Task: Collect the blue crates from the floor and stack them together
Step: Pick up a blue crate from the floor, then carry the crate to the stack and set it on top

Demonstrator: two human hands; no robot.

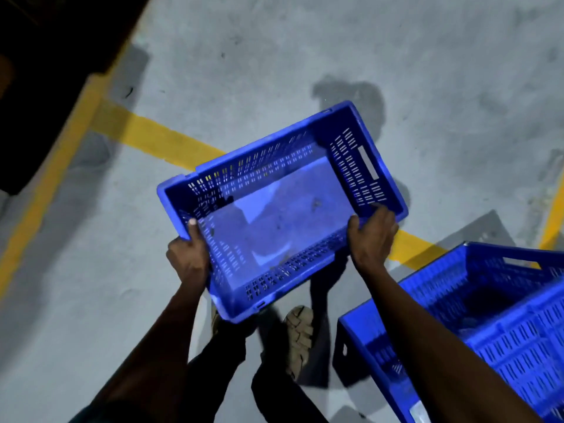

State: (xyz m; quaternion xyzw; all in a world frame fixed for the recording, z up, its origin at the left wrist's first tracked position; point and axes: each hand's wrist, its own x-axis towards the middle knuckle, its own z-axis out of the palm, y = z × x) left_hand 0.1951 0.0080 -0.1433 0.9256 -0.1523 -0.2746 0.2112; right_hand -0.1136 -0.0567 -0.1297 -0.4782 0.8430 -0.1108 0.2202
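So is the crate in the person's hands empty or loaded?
Empty: the held crate shows its bare bottom, only small specks on it.

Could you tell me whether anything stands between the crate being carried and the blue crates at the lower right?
Nothing visible does. The carried crate, held by the left hand and right hand, has only bare floor before the stacked crates.

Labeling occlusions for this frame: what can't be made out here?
- Head view: crates at right run off the frame edge and sit behind the right arm; their count is unclear.
- Held crate: underside hidden; left hand and right hand fingers below the rim unseen.
- Top-left corner: too dark.
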